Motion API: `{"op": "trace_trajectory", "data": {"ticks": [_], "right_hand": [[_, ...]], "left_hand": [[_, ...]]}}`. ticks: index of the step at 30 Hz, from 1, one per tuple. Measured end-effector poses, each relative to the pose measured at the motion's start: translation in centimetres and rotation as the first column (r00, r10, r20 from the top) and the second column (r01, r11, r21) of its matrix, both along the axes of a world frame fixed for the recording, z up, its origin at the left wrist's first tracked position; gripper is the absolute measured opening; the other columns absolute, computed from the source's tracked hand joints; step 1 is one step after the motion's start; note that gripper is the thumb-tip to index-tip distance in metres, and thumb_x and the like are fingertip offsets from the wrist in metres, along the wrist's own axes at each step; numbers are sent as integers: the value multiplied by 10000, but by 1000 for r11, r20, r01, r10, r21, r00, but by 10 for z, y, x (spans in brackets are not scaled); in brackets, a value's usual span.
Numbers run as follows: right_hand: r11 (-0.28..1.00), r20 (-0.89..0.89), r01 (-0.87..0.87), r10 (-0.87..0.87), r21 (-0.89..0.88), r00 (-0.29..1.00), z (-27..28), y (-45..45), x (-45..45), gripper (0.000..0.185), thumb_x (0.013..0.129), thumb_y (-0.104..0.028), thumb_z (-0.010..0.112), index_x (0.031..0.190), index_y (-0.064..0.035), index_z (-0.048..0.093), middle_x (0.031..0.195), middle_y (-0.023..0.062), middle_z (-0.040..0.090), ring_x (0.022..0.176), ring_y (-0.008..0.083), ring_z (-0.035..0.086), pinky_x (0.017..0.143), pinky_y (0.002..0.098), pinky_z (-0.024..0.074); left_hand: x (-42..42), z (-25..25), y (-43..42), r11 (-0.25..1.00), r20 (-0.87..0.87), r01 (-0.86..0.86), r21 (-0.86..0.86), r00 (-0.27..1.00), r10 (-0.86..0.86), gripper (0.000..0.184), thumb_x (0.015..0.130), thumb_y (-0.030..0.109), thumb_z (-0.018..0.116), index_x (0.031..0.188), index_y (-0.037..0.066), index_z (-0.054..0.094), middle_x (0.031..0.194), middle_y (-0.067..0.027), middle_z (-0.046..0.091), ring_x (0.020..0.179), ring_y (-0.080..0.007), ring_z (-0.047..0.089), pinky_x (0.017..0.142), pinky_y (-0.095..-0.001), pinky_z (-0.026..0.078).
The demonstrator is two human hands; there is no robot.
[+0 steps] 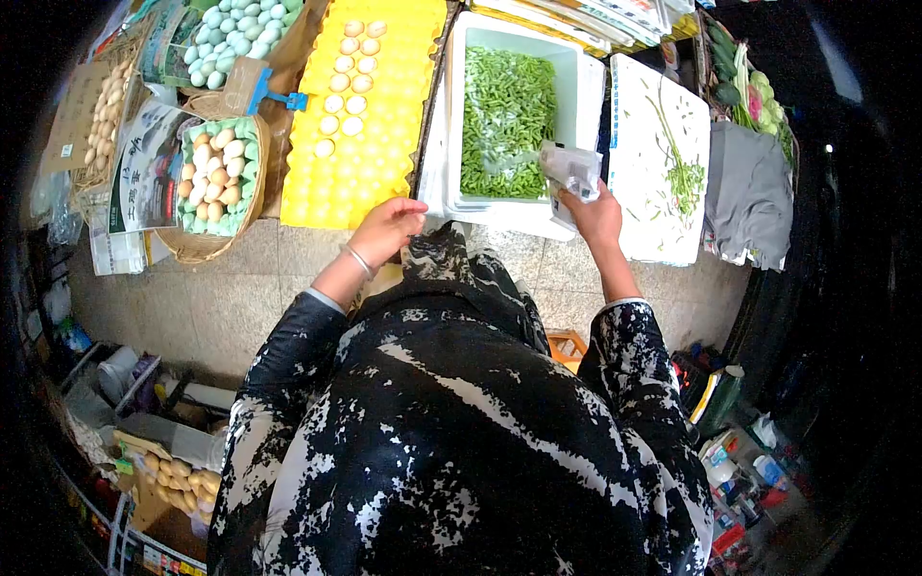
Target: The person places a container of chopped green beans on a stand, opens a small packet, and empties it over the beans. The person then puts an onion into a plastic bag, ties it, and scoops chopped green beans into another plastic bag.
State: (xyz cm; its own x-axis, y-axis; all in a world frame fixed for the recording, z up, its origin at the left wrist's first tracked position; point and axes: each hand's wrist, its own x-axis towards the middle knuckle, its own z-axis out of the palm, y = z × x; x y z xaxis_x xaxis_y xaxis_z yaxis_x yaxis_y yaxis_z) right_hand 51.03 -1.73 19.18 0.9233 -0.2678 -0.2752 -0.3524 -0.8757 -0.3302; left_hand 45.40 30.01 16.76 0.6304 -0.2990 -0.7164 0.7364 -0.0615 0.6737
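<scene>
My right hand [595,213] grips a crumpled clear plastic bag [572,171] over the near right corner of a white foam box [578,106]. Chopped green vegetables [504,120] fill the bottom of that box. My left hand [389,228], with a bracelet at the wrist, hovers by the near right corner of a yellow egg tray [317,197]. Its fingers are bent and close together, and whether anything is between them is too small to tell. Two uneven rows of light brown eggs [352,104] sit in the tray.
To the left, a basket [252,192] holds more eggs, with pale blue eggs [230,38] behind it. Right of the box lies a white board [653,158] with green stems and leaves. Grey cloth [749,197] and vegetables [759,101] are at the far right.
</scene>
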Motion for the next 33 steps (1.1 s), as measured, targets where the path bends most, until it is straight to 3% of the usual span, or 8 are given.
{"op": "trace_trajectory", "data": {"ticks": [3,13,17,18,20,25,31,33], "right_hand": [[999,0,-53,53,-12,999,4,2,3,523,597,-397,685,999,-80,581,823,164,620,745,301,602,665,369,473],[980,195,185,-195,71,961,-7,-26,13,538,593,-409,686,1001,-73,584,813,145,628,735,279,607,661,340,469],[959,179,146,-192,242,965,-15,-12,-20,474,597,-336,705,971,-67,596,832,140,629,748,265,609,664,327,467],[972,141,149,-176,182,974,-6,-3,-20,451,602,-302,711,955,-47,597,831,143,629,747,263,609,667,326,466],[962,162,172,-208,210,965,-11,-2,-14,453,603,-303,711,953,-40,596,827,145,629,743,260,609,669,326,466],[897,271,237,-350,374,896,-6,-19,-2,462,596,-310,718,944,-30,601,817,142,632,724,238,612,668,307,468],[926,266,204,-293,318,918,-6,-15,-5,508,570,-314,735,949,-6,595,810,145,632,721,213,612,675,299,469],[858,224,258,-385,444,895,-1,-7,8,458,591,-237,738,947,9,587,830,135,628,734,197,600,688,292,463]], "left_hand": [[3,3,-5,999,-6,16,-32,1000,-16,250,829,194,509,1055,87,513,915,22,546,805,-67,509,676,-204,408],[6,5,-3,999,-15,-21,-34,1000,21,230,804,119,522,1025,55,519,825,14,549,731,-64,500,607,-193,399],[0,-8,0,997,-38,-65,-48,997,64,241,802,130,527,1026,39,516,820,9,546,696,-64,483,591,-194,400],[-1,-10,1,997,-40,-63,-47,997,61,241,802,130,527,1026,39,516,820,9,546,696,-64,483,591,-194,400],[0,-10,4,999,-23,25,-48,999,-26,274,828,243,536,1048,80,516,920,2,553,819,-87,531,675,-210,419],[10,-4,4,998,8,60,-22,998,-60,278,827,250,537,1045,78,519,919,-2,555,823,-88,531,682,-217,418],[10,-6,1,996,15,87,-18,996,-86,267,824,233,533,1042,80,517,913,-1,554,825,-87,527,677,-223,412],[10,-4,1,994,20,108,-14,994,-108,262,824,229,529,1040,81,517,909,0,554,824,-85,525,676,-222,410]]}}
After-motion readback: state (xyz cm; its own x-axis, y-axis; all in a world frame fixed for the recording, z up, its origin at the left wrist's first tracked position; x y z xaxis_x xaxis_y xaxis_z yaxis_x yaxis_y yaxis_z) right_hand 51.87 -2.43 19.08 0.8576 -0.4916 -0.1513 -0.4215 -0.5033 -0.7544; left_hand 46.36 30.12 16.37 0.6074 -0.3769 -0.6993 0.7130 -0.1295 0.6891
